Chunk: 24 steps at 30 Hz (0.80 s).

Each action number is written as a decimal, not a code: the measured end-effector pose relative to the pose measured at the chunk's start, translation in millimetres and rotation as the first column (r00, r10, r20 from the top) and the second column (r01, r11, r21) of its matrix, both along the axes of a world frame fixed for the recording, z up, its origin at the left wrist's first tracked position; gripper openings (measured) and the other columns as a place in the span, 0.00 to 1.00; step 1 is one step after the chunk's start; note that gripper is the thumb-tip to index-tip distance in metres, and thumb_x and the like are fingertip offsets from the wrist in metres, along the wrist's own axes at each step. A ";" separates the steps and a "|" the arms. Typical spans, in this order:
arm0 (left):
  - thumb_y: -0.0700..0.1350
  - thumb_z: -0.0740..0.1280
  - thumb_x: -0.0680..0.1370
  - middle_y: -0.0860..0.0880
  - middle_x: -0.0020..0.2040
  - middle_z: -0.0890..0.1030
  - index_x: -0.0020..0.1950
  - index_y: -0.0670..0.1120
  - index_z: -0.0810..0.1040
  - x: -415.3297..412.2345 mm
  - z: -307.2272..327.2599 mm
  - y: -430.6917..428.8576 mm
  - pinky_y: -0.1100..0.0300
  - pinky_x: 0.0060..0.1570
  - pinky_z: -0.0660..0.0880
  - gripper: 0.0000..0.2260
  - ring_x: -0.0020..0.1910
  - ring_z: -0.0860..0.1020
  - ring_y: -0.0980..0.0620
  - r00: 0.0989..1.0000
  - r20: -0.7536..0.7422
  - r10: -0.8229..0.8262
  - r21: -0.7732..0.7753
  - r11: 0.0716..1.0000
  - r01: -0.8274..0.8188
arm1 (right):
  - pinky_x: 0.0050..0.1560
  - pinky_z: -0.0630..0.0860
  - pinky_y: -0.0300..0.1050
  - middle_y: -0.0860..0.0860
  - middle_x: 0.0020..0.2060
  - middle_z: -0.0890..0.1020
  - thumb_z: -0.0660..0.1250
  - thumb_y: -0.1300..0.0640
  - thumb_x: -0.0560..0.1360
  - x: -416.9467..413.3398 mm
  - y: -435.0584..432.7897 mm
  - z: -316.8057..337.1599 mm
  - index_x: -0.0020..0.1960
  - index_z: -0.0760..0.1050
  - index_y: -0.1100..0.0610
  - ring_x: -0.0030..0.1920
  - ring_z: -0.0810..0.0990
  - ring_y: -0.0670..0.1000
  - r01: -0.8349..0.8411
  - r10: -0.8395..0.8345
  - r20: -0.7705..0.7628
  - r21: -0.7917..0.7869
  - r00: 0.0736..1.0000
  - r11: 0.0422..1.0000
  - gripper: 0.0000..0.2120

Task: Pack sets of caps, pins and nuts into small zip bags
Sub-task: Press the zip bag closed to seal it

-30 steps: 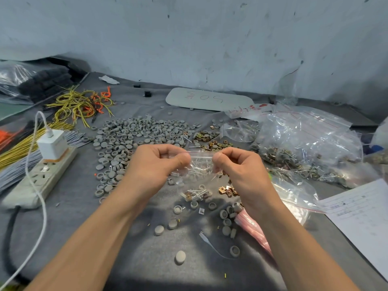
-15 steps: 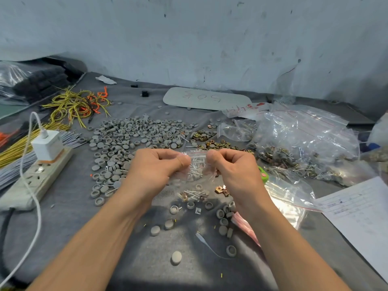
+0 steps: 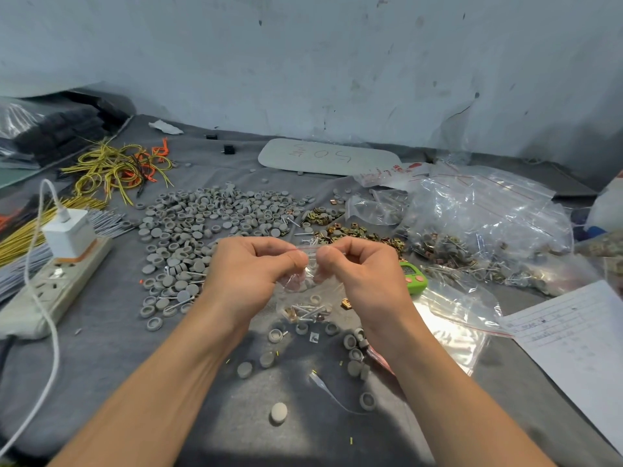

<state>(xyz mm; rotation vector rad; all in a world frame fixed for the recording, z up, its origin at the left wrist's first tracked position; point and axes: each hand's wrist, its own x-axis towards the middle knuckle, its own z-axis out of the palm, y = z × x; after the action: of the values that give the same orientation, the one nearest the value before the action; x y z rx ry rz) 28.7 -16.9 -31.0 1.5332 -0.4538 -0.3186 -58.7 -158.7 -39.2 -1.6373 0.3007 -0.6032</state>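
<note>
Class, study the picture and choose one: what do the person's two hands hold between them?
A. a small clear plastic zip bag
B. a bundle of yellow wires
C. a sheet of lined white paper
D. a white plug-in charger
A: the left hand and the right hand both pinch the top edge of the small clear plastic zip bag, which has metal pins lying in its bottom.

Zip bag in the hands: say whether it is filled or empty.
Filled: the zip bag holds pins and nuts at its bottom.
</note>
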 end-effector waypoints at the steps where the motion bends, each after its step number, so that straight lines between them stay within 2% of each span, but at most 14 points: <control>1: 0.37 0.79 0.70 0.42 0.36 0.86 0.39 0.46 0.88 0.3 -0.2 -0.1 0.62 0.39 0.79 0.04 0.35 0.83 0.49 1.000 0.000 -0.001 -0.002 1.000 0.001 | 0.42 0.77 0.36 0.52 0.32 0.85 0.74 0.60 0.77 0.3 0.7 -0.3 0.36 0.83 0.55 0.34 0.81 0.47 0.000 0.000 0.000 0.003 1.000 1.000 0.11; 5: 0.36 0.78 0.71 0.41 0.39 0.87 0.40 0.42 0.88 -3.1 -0.2 -1.6 0.65 0.38 0.79 0.02 0.36 0.84 0.50 0.999 -0.032 -0.020 -0.041 0.999 0.018 | 0.40 0.76 0.33 0.51 0.32 0.85 0.73 0.61 0.77 -1.0 1.9 1.3 0.37 0.84 0.57 0.33 0.82 0.44 -0.023 0.022 0.018 0.038 1.000 0.999 0.10; 8: 0.36 0.78 0.72 0.43 0.39 0.87 0.41 0.42 0.88 -7.7 1.1 -2.8 0.68 0.37 0.78 0.02 0.37 0.86 0.53 0.999 -0.019 -0.038 -0.054 0.998 0.037 | 0.40 0.77 0.34 0.53 0.34 0.87 0.73 0.64 0.77 -2.3 4.2 3.8 0.39 0.85 0.57 0.35 0.84 0.47 -0.077 0.074 0.040 0.097 0.996 0.992 0.08; 10: 0.34 0.77 0.72 0.43 0.38 0.87 0.40 0.42 0.88 -9.3 1.6 -3.2 0.67 0.37 0.78 0.04 0.36 0.85 0.52 0.999 -0.005 -0.038 -0.050 0.998 0.038 | 0.42 0.78 0.36 0.55 0.35 0.87 0.73 0.64 0.77 -1.7 4.8 3.4 0.39 0.85 0.56 0.37 0.85 0.48 -0.082 0.078 0.037 0.097 0.996 0.992 0.09; 14: 0.34 0.77 0.72 0.42 0.35 0.86 0.39 0.41 0.88 -9.6 0.7 -3.9 0.63 0.38 0.79 0.03 0.31 0.83 0.52 1.000 0.026 -0.017 -0.027 0.999 0.018 | 0.39 0.76 0.33 0.50 0.32 0.85 0.72 0.66 0.77 -0.9 4.9 2.8 0.38 0.84 0.58 0.34 0.82 0.44 -0.080 0.077 0.035 0.083 0.996 0.993 0.10; 20: 0.38 0.77 0.73 0.47 0.34 0.86 0.39 0.46 0.89 -9.5 1.6 -4.7 0.71 0.33 0.74 0.05 0.30 0.81 0.59 0.999 0.022 -0.026 -0.011 1.000 0.026 | 0.36 0.73 0.30 0.51 0.32 0.85 0.72 0.62 0.77 -3.6 3.2 3.3 0.42 0.84 0.62 0.32 0.80 0.42 -0.059 0.059 0.006 0.111 0.998 0.992 0.06; 24: 0.41 0.79 0.72 0.44 0.36 0.86 0.40 0.47 0.88 -4.2 -0.1 -3.6 0.59 0.42 0.81 0.02 0.36 0.83 0.51 1.000 -0.003 0.028 0.023 0.999 -0.028 | 0.36 0.73 0.29 0.53 0.31 0.83 0.72 0.63 0.77 -4.6 -0.6 4.7 0.37 0.82 0.59 0.30 0.78 0.42 -0.011 0.012 -0.008 0.139 1.000 0.990 0.10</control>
<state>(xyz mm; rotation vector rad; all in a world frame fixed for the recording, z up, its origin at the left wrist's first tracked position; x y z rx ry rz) 24.5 -20.4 -31.1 1.5602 -0.4263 -0.3055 -63.3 -159.3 -34.5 -1.5073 0.3322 -0.5551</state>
